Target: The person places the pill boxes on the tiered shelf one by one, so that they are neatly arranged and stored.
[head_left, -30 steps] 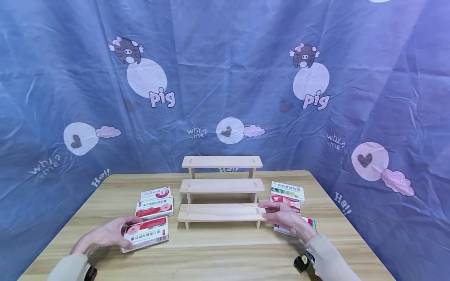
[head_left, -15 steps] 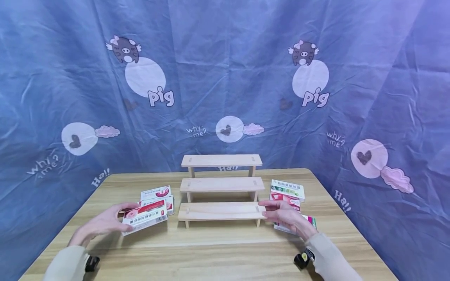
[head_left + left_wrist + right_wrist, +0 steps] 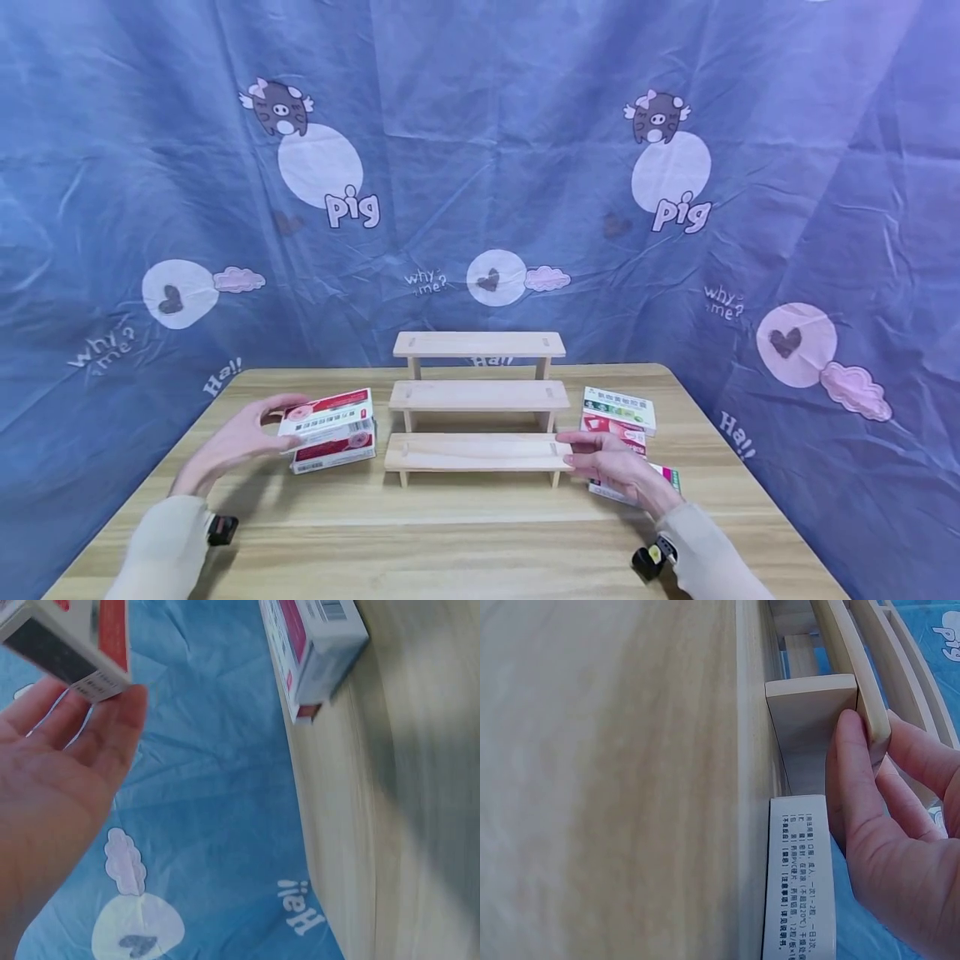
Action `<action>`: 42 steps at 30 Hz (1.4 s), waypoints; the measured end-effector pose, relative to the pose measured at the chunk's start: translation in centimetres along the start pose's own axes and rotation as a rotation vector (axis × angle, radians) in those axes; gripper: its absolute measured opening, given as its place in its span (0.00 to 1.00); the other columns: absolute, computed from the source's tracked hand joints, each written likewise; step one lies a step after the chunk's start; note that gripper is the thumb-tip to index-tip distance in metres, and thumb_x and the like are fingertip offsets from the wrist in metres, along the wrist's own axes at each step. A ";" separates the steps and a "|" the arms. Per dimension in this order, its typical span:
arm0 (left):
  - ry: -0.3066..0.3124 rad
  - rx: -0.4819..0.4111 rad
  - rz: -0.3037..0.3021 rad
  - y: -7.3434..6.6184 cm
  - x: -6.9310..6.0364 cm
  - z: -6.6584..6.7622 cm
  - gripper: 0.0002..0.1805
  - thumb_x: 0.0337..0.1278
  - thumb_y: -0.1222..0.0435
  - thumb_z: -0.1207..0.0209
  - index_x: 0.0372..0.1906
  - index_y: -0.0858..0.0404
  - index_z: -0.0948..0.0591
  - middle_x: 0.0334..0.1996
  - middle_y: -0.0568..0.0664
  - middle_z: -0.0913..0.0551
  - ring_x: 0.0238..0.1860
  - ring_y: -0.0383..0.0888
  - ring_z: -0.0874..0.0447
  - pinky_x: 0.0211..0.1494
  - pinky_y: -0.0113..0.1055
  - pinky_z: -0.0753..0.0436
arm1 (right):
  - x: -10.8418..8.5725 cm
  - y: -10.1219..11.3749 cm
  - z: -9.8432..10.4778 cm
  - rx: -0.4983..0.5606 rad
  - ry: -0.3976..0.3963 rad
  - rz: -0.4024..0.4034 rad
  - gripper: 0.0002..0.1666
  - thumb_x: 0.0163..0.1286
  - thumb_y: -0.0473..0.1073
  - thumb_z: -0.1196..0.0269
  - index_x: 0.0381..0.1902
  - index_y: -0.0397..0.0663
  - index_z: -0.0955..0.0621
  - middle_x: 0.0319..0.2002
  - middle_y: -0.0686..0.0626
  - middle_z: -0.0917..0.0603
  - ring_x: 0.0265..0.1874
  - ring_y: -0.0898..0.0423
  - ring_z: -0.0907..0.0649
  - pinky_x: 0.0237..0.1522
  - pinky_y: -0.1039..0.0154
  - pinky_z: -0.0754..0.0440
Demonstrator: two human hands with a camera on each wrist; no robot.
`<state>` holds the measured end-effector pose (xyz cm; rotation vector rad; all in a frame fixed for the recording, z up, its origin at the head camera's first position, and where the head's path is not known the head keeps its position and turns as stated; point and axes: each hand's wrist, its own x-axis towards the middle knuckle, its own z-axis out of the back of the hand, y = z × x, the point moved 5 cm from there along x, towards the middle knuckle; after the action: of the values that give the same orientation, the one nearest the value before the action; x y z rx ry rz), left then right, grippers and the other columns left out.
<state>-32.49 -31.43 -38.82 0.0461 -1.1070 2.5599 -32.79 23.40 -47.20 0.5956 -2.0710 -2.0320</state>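
My left hand (image 3: 238,440) grips a white-and-red medicine box (image 3: 328,413) by its left end, with thumb and fingers on opposite sides. In the left wrist view this box (image 3: 71,641) is lifted off the table. A second red-and-white medicine box (image 3: 337,450) lies just below it in the head view, partly covered; anything behind is hidden. My right hand (image 3: 615,468) pinches the right end of the lowest board (image 3: 480,452) on a three-step wooden rack. In the right wrist view, fingers and thumb hold that board's end (image 3: 871,712) from both faces.
Several medicine boxes lie right of the rack: a white-and-green one (image 3: 618,408), a red one (image 3: 611,433) and a white one (image 3: 663,475) partly behind my right hand. A blue printed curtain (image 3: 487,167) hangs around the wooden table (image 3: 420,550).
My left hand has lifted the medicine box and carried it away from me, over the boxes behind. My right hand keeps its pinch on the rack, unmoved.
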 end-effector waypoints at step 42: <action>-0.161 -0.299 -0.078 -4.3 6.7 -1.4 0.36 0.52 0.59 0.29 0.66 0.64 0.27 0.64 0.64 0.26 0.63 0.56 0.25 0.50 0.21 0.19 | 0.0 -0.1 0.0 0.050 0.014 -0.001 0.31 0.68 0.30 0.40 0.67 0.28 0.33 0.49 0.49 0.16 0.46 0.57 0.15 0.51 0.62 0.15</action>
<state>-37.26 -25.70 -35.66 0.2191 -1.5060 2.3292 -32.80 23.40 -47.34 0.6177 -2.1198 -1.9758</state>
